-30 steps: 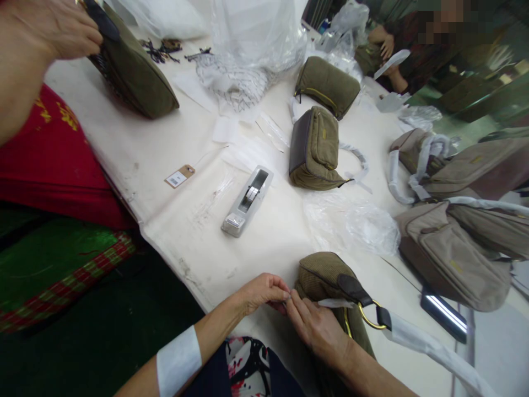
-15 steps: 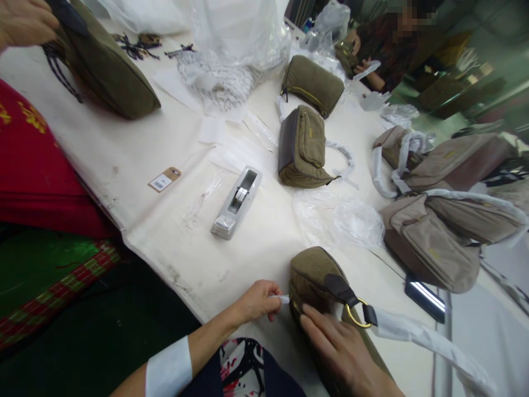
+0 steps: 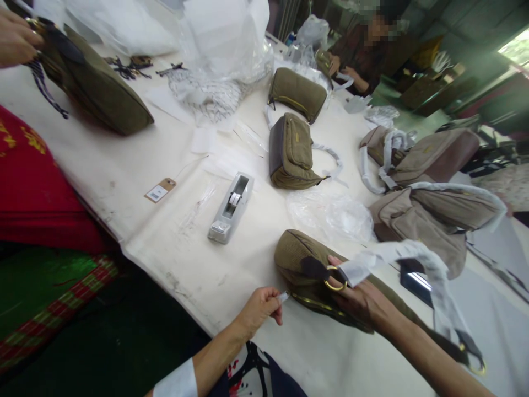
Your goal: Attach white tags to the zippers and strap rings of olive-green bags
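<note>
My left hand (image 3: 260,310) is closed in a pinch on a small whitish strip (image 3: 284,296). The strip's free tip points at the zipper end of an olive handbag (image 3: 297,248); whether they touch I cannot tell. My right hand (image 3: 361,300) grips the bag at its middle, fingers reaching over the top and partly hidden behind the strap. A brass ring (image 3: 335,279) on a dark leather tab joins the bag to its strap (image 3: 413,253), which is wrapped in white material and arches over my right wrist. A yellow-toned zipper runs along the side facing me.
A grey tape dispenser (image 3: 232,207) and a hang tag (image 3: 160,190) lie on the white table. Behind are two olive bags (image 3: 291,151), clear plastic (image 3: 330,215), taupe bags (image 3: 421,220) and a phone (image 3: 416,284). Another person's hand (image 3: 19,38) holds an olive bag at left; a co-worker sits at the back.
The bag has turned so its zipper side faces me. My right hand has moved from its near side to over its top. The strap has swung up; my left hand keeps its pinch.
</note>
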`<act>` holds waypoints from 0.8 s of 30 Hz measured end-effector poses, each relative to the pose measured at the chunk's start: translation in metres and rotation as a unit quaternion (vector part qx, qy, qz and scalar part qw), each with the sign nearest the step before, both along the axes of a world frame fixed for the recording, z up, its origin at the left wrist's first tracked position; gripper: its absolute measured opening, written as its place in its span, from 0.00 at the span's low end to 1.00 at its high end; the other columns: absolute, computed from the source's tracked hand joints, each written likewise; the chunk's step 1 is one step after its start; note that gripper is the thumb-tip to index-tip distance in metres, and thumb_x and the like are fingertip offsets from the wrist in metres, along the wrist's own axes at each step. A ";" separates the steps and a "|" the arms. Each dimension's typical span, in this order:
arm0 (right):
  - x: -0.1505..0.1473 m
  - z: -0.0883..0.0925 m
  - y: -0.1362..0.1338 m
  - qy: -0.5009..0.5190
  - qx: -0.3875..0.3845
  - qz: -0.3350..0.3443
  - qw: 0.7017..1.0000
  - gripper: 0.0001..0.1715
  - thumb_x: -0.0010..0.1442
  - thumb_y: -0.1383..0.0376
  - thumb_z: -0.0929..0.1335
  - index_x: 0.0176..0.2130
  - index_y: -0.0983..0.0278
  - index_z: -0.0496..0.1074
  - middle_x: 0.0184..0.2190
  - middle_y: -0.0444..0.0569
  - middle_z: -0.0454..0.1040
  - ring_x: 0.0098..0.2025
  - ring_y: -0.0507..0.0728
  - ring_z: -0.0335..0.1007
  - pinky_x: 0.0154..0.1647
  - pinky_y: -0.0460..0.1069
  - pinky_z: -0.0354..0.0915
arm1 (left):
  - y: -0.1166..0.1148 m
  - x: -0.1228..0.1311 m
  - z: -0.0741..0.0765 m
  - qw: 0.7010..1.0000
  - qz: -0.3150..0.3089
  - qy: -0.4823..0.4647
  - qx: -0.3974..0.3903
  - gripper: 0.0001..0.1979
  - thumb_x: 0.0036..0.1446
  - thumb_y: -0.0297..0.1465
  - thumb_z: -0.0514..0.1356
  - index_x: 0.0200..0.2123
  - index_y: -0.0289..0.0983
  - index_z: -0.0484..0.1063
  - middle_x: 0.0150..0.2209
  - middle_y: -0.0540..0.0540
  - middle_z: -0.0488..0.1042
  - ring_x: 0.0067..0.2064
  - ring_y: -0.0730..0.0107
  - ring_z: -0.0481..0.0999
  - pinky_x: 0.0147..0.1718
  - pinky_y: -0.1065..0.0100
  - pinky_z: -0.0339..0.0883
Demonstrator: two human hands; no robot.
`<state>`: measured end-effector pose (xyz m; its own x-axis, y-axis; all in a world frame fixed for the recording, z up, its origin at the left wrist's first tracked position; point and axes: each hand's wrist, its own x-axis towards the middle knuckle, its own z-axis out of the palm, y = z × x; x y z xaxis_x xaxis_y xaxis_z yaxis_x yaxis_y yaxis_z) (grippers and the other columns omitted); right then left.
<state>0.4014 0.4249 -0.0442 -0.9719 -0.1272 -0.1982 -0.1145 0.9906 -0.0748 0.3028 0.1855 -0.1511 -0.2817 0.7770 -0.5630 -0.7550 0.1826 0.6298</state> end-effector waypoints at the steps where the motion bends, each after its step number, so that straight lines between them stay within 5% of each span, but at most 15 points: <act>1: -0.008 0.005 0.004 0.001 0.003 0.017 1.000 0.27 0.60 0.67 0.60 0.59 0.58 0.58 0.55 0.56 0.65 0.54 0.63 0.63 0.50 0.57 0.66 | 0.003 0.002 0.001 1.000 0.013 0.001 0.002 0.09 0.44 0.35 0.57 0.23 0.35 0.63 0.18 0.53 0.69 0.18 0.76 0.70 0.23 0.72 0.63; 6: -0.018 0.028 -0.018 0.091 0.026 0.024 0.995 0.21 0.60 0.68 0.62 0.54 0.62 0.64 0.47 0.57 0.71 0.45 0.62 0.69 0.42 0.55 0.69 | 0.012 0.005 0.004 0.998 0.058 -0.015 0.008 0.09 0.45 0.35 0.57 0.23 0.35 0.62 0.18 0.53 0.69 0.18 0.76 0.70 0.23 0.71 0.63; 10: -0.007 0.018 -0.067 0.134 -0.068 0.014 0.989 0.13 0.61 0.71 0.61 0.45 0.65 0.68 0.31 0.50 0.75 0.29 0.53 0.71 0.29 0.46 0.68 | 0.007 0.008 0.003 0.998 0.053 -0.028 0.003 0.10 0.45 0.36 0.59 0.23 0.35 0.63 0.18 0.52 0.70 0.18 0.75 0.70 0.22 0.71 0.62; 17: 0.004 -0.029 -0.112 0.175 -0.133 -0.147 0.964 0.17 0.62 0.67 0.58 0.26 0.64 0.69 0.17 0.46 0.69 0.17 0.51 0.64 0.17 0.45 0.61 | -0.008 0.019 -0.002 0.999 0.034 -0.036 -0.019 0.13 0.47 0.39 0.58 0.25 0.34 0.64 0.19 0.51 0.70 0.19 0.73 0.70 0.23 0.70 0.62; 21: -0.001 -0.025 -0.109 0.170 -0.179 -0.225 0.943 0.14 0.61 0.61 0.62 0.29 0.65 0.69 0.21 0.47 0.72 0.23 0.54 0.68 0.24 0.46 0.65 | -0.009 0.017 -0.003 0.999 0.034 -0.015 -0.020 0.13 0.47 0.39 0.59 0.26 0.34 0.64 0.19 0.51 0.70 0.20 0.74 0.70 0.24 0.70 0.62; 24: -0.016 -0.017 -0.104 0.147 -0.269 -0.318 0.897 0.13 0.62 0.60 0.62 0.33 0.65 0.70 0.23 0.47 0.73 0.24 0.53 0.69 0.25 0.45 0.66 | -0.004 0.005 0.000 0.999 0.041 0.016 -0.009 0.13 0.48 0.38 0.60 0.27 0.34 0.65 0.20 0.52 0.71 0.21 0.74 0.71 0.27 0.71 0.62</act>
